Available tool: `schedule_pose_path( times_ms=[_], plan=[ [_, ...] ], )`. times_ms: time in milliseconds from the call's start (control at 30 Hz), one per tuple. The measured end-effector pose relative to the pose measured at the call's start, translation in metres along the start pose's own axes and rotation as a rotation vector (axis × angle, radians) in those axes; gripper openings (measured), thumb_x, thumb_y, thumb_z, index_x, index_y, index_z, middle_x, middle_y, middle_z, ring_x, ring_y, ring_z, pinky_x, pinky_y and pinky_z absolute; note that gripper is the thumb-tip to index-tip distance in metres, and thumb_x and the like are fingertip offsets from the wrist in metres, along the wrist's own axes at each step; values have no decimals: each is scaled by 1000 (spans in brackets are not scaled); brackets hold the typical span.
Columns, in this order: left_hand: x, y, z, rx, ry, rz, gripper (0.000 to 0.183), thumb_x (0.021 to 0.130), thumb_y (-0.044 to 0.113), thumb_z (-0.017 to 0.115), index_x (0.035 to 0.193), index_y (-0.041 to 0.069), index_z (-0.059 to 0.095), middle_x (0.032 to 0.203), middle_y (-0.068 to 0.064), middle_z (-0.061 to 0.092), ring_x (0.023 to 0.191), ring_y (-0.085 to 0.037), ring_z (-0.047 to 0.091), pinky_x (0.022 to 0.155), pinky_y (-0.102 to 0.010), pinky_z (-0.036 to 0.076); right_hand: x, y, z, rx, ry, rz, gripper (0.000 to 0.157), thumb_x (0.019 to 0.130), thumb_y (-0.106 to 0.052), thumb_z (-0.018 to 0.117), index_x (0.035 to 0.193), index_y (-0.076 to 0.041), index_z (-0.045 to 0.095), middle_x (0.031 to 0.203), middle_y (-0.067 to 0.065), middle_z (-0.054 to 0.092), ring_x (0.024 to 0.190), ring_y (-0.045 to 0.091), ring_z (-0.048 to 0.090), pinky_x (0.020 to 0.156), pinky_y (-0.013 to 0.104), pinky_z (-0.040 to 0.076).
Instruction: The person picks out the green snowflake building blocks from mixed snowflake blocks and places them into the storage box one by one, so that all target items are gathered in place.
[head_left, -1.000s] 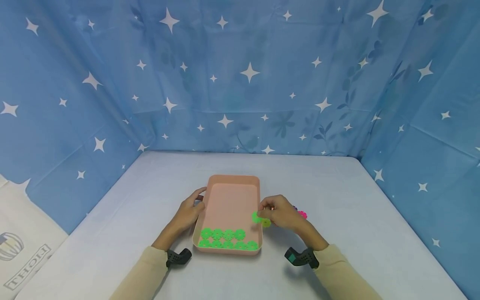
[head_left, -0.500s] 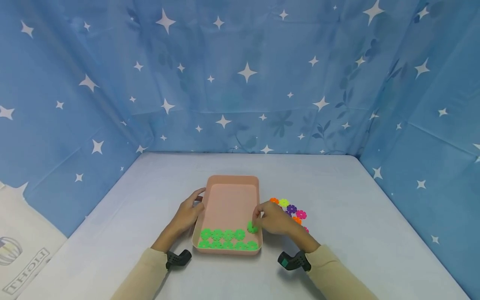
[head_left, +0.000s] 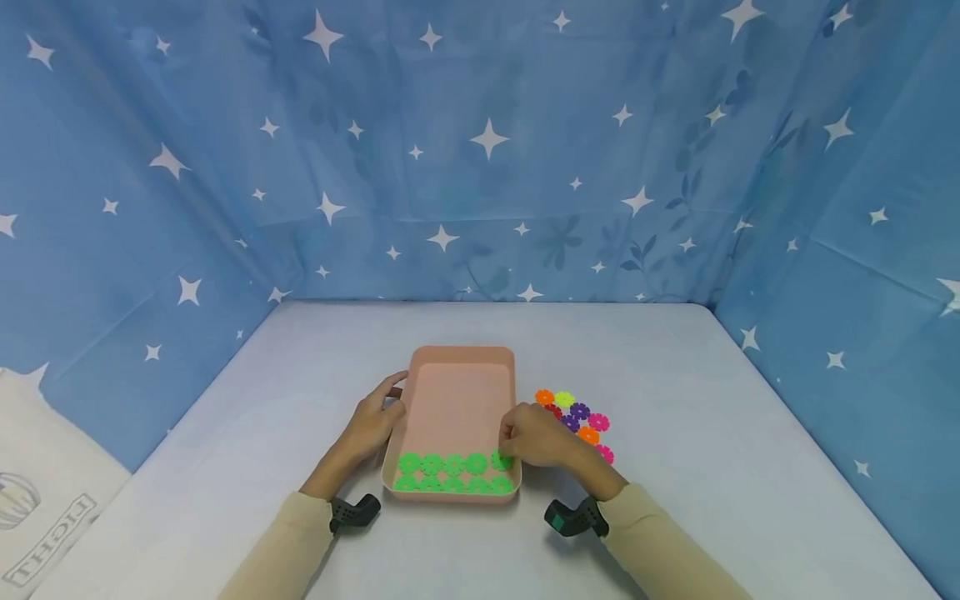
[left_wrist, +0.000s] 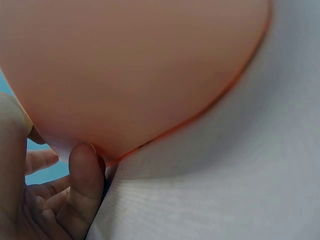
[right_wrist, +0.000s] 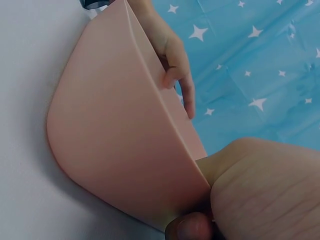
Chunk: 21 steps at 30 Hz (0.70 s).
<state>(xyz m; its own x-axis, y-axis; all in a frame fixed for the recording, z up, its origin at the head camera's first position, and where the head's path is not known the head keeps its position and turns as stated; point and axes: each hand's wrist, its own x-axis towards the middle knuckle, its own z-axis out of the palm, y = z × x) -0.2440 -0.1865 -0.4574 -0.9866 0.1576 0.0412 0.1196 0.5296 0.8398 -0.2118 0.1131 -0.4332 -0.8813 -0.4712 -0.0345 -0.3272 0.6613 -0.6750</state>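
Note:
A pink rectangular tray (head_left: 463, 400) lies on the table, with two rows of green snowflake discs (head_left: 432, 465) along its near end. My left hand (head_left: 372, 425) grips the tray's left wall; in the left wrist view its thumb (left_wrist: 82, 162) rests against the tray's outside. Over the right wall reaches my right hand (head_left: 538, 435), its fingertips pinching a green snowflake disc (head_left: 500, 462) low in the tray, at the right end of the upper row. The right wrist view shows the tray's outer wall (right_wrist: 110, 125), but there the disc is hidden.
Right of the tray lies a loose cluster of snowflake discs, among them an orange disc (head_left: 588, 436), a pink disc (head_left: 598, 422) and a yellow disc (head_left: 565, 400). A blue starred curtain (head_left: 480, 167) borders the white table (head_left: 637, 350) at the back and sides.
My right hand has carried the green disc from above the tray's right edge inward and down to the upper row. The left hand keeps its hold on the tray.

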Motion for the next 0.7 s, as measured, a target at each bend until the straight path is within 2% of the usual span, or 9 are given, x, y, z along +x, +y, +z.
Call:
schedule_pose_path(
  times_ms=[233,467,700],
  plan=[
    [1,1,-2,-7,-3,18,61,97,18,44,158,17,36,137,-20,54,98,-25,66,84,-41,54,1,-3,-2,1,-7,22,18,85,-10,75,69,-14,67,62,-4,60,56,11,49,51,26,41],
    [2,3,0,22,13,9,61,97,18,44,158,19,37,138,-19,55,103,-27,64,89,-45,52,1,-4,-4,-7,-5,12,18,85,-8,75,70,-13,67,64,-3,61,57,12,50,53,27,42],
    [1,1,-1,19,7,6,61,97,17,43,158,18,37,137,-19,55,103,-27,65,88,-44,53,-4,-4,-1,0,-42,25,20,80,-20,83,71,-15,66,60,-5,57,57,12,48,52,27,40]
  ],
)
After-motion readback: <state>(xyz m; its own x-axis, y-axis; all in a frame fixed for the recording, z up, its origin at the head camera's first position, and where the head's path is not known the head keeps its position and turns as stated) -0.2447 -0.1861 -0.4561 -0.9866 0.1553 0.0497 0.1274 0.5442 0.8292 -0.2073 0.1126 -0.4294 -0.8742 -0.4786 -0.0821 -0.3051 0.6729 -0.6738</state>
